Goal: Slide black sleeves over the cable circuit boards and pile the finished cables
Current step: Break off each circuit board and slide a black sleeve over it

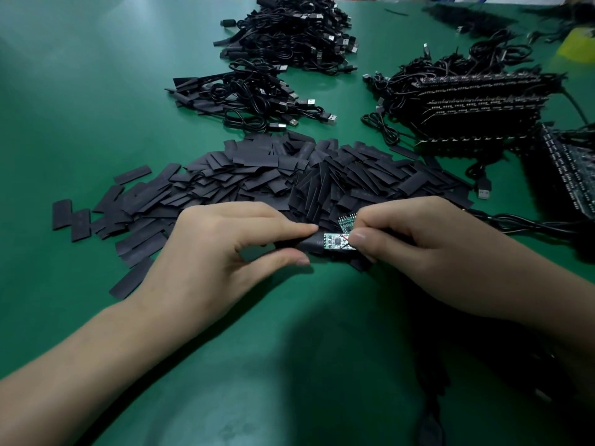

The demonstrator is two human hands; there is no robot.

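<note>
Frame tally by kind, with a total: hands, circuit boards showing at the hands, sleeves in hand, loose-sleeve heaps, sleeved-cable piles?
Hands: 2 (left hand, right hand)
Circuit boards at the hands: 2 (held board, second board behind it)
Sleeves in hand: 1 (held sleeve)
Loose-sleeve heaps: 1 (sleeve heap)
Sleeved-cable piles: 2 (far pile, near pile)
Total: 8

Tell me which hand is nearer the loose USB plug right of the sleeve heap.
Right. The right hand lies just nearer the person than the USB plug; the left hand is farther left, past the circuit board.
</note>
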